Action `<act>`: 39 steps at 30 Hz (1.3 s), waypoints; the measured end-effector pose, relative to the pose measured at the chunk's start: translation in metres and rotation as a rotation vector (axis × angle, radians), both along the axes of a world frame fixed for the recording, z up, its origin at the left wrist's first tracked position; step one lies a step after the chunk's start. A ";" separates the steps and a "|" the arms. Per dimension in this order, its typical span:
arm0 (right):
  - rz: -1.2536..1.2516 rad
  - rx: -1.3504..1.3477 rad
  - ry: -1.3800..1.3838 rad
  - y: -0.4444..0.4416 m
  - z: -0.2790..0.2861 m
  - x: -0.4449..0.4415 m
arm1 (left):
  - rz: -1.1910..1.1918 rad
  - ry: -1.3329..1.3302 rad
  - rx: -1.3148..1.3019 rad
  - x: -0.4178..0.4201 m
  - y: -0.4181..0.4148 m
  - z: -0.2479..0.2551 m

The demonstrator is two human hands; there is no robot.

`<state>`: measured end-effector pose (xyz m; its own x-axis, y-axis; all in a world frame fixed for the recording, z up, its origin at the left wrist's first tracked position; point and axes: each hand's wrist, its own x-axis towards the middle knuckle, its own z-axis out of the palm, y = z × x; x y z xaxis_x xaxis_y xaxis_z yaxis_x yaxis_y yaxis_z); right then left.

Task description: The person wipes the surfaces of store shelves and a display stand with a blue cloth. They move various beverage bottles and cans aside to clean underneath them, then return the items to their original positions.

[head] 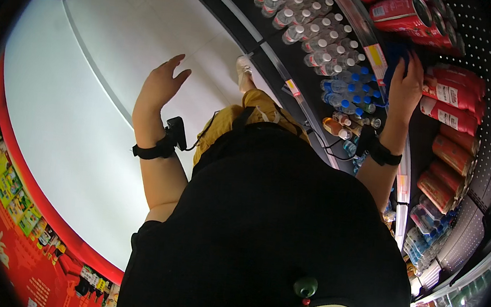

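My right hand (406, 90) reaches to a shelf beside me, its fingers over a bunched dark blue cloth (394, 63). The cloth lies at the shelf's front edge, against a price strip (375, 55) with yellow and white labels. Just beyond the fingers are red-wrapped packs (451, 94), and large red cans (401, 14) lie further along the same shelf. Out over the pale floor, my left hand (160, 84) hangs in the air, holding nothing, with thumb and fingers apart. Part of the cloth is hidden under my right hand.
Lower shelves carry clear bottles with white caps (311, 33) and water bottles with blue caps (345, 92). Orange-red cans (453, 157) stand nearer me. Cables run from the wrist-worn cameras (177, 133). A red-edged display (30, 193) with packaged goods curves along the left.
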<state>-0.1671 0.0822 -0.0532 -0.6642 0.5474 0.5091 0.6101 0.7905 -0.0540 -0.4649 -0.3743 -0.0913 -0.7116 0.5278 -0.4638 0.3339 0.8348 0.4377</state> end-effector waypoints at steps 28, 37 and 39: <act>0.457 0.087 -0.139 -0.069 0.012 -0.104 | -0.148 0.066 0.126 -0.030 0.052 0.020; 0.624 -0.063 0.089 -0.076 0.027 -0.176 | -0.169 0.015 0.418 -0.052 0.089 0.046; 0.696 -0.010 0.069 -0.083 0.040 -0.204 | -0.148 0.019 0.606 -0.057 0.110 0.055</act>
